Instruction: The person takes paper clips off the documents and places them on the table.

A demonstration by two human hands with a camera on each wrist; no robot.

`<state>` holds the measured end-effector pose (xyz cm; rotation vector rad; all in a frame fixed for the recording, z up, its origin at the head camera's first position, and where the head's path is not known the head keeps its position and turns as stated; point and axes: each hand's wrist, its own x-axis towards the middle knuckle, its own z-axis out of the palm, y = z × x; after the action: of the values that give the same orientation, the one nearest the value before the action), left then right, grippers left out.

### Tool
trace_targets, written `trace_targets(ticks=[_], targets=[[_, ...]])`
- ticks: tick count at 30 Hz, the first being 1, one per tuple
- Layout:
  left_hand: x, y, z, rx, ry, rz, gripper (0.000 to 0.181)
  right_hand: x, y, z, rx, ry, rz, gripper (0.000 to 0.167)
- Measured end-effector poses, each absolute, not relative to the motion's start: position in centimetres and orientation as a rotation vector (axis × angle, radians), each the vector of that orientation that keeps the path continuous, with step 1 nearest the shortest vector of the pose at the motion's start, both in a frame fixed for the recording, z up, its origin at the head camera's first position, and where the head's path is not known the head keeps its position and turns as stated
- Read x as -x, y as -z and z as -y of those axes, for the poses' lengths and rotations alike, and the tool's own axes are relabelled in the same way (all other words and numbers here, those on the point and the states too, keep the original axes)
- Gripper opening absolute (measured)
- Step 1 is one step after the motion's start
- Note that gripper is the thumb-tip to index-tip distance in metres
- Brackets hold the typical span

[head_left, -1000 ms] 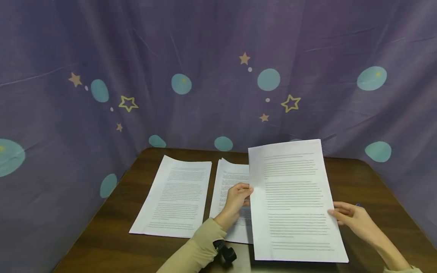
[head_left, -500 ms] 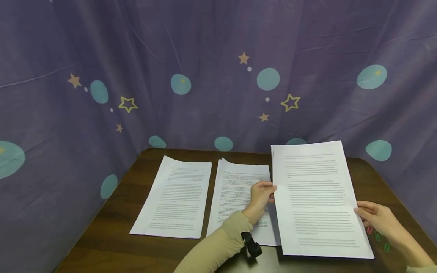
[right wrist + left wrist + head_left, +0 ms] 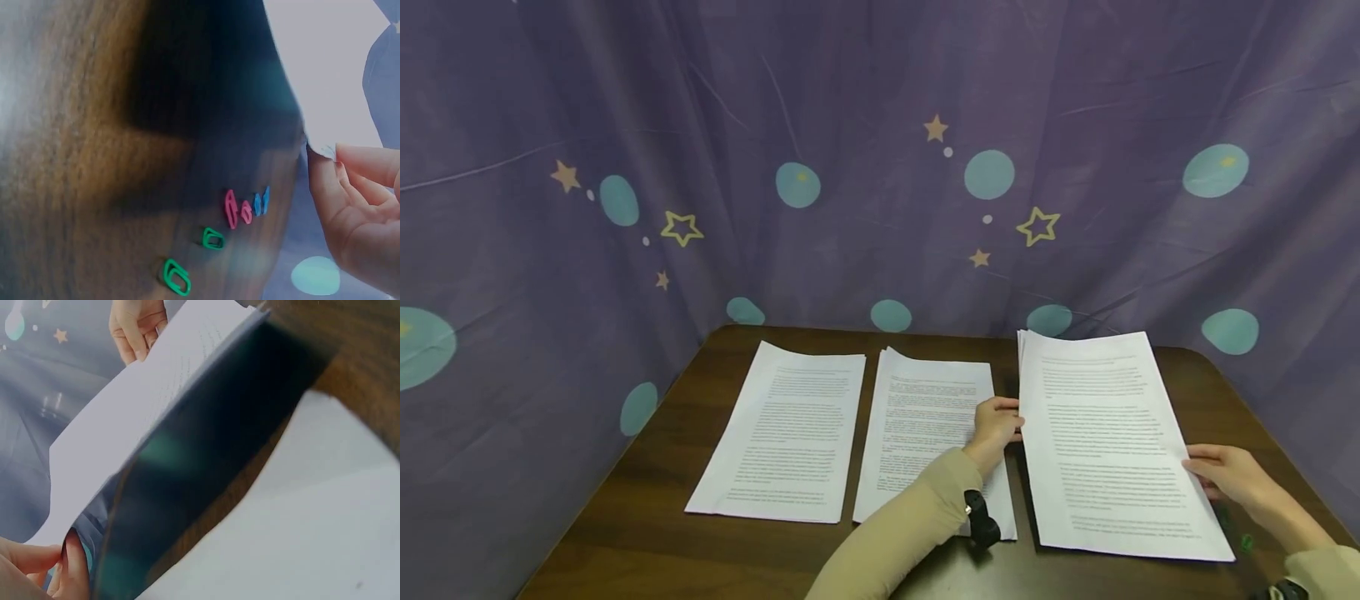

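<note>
Both hands hold a stack of printed paper (image 3: pixel 1108 450) by its long edges, above the right side of the table. My left hand (image 3: pixel 996 429) pinches its left edge; in the left wrist view thumb and fingers (image 3: pixel 74 565) grip the sheets there. On the opposite edge my right hand (image 3: pixel 1232 479) pinches with thumb and fingers, as the right wrist view also shows. A gap with shadow lies between the stack and the table (image 3: pixel 75 156). Under my left forearm lies a second printed stack (image 3: pixel 925 442), partly covered by the sleeve.
A third printed stack (image 3: pixel 786 433) lies on the left. Beneath my right hand are loose paper clips: green (image 3: pixel 177 277), pink (image 3: pixel 230 209) and blue (image 3: pixel 265 200). A purple patterned curtain (image 3: pixel 865 167) hangs behind the table.
Both hands have carried the held stack to the right and then lowered it toward the table. The middle stack has come into fuller view.
</note>
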<state>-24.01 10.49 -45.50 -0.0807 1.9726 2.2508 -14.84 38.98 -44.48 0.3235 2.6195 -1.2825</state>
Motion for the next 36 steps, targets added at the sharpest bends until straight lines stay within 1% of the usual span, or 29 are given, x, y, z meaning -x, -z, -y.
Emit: trace_targets(ticks=[2,3,6,9,10,11,16,18,20,21,23,24,25,27,28,29,30,32,36], targets=[[24.6,46.2,-11.0,0.026,-2.240,-2.048,0.032,15.0,44.5,-39.0,-0.300,1.287,-2.604,0.055],[25.6,47.8,-11.5,-0.005,-2.246,-2.060,0.034,15.1,44.5,-38.9,-0.301,1.288,-2.597,0.053],[29.2,53.9,-13.4,-0.091,-2.269,-2.115,0.039,15.5,44.7,-38.9,-0.297,1.287,-2.575,0.051],[32.9,60.0,-15.1,-0.117,-2.262,-2.136,0.041,15.7,44.9,-38.8,-0.301,1.311,-2.563,0.052],[33.5,61.0,-15.4,-0.114,-2.253,-2.157,0.042,15.8,45.0,-38.8,-0.302,1.321,-2.560,0.052],[33.7,61.3,-15.4,-0.100,-2.247,-2.161,0.042,15.9,45.1,-38.8,-0.306,1.334,-2.556,0.052],[31.8,58.0,-13.6,-0.061,-2.211,-2.137,0.043,16.2,45.7,-38.8,-0.295,1.416,-2.531,0.054],[31.5,57.4,-13.2,-0.058,-2.169,-2.154,0.043,16.3,45.8,-38.8,-0.288,1.427,-2.530,0.054],[32.7,59.7,-13.5,-0.136,-2.198,-2.183,0.044,16.4,45.8,-38.6,-0.287,1.426,-2.535,0.054],[32.0,58.7,-13.3,-0.144,-2.182,-2.227,0.044,16.4,45.8,-38.5,-0.292,1.415,-2.542,0.053],[33.3,60.9,-13.9,-0.142,-2.184,-2.228,0.044,16.4,45.8,-38.4,-0.294,1.395,-2.552,0.053],[33.7,61.4,-14.1,-0.118,-2.179,-2.221,0.044,16.5,45.8,-38.4,-0.293,1.392,-2.557,0.053],[34.2,62.5,-14.3,-0.153,-2.236,-2.195,0.045,16.5,45.8,-38.3,-0.303,1.391,-2.558,0.053],[34.3,62.7,-14.3,-0.093,-2.237,-2.169,0.045,16.6,45.9,-38.2,-0.312,1.384,-2.565,0.053],[35.4,64.4,-14.6,-0.105,-2.262,-2.142,0.045,16.5,45.9,-38.2,-0.309,1.380,-2.570,0.054],[35.1,64.1,-14.5,-0.135,-2.264,-2.164,0.044,16.5,46.0,-38.2,-0.313,1.378,-2.574,0.054],[33.8,62.0,-14.0,-0.139,-2.235,-2.221,0.044,16.5,46.0,-38.2,-0.316,1.375,-2.579,0.055],[32.9,60.2,-13.5,-0.103,-2.134,-2.293,0.045,16.5,46.1,-38.2,-0.316,1.357,-2.599,0.057],[31.9,58.1,-12.6,-0.207,-2.022,-2.470,0.051,16.2,46.0,-38.3,-0.259,1.307,-2.693,0.054]])
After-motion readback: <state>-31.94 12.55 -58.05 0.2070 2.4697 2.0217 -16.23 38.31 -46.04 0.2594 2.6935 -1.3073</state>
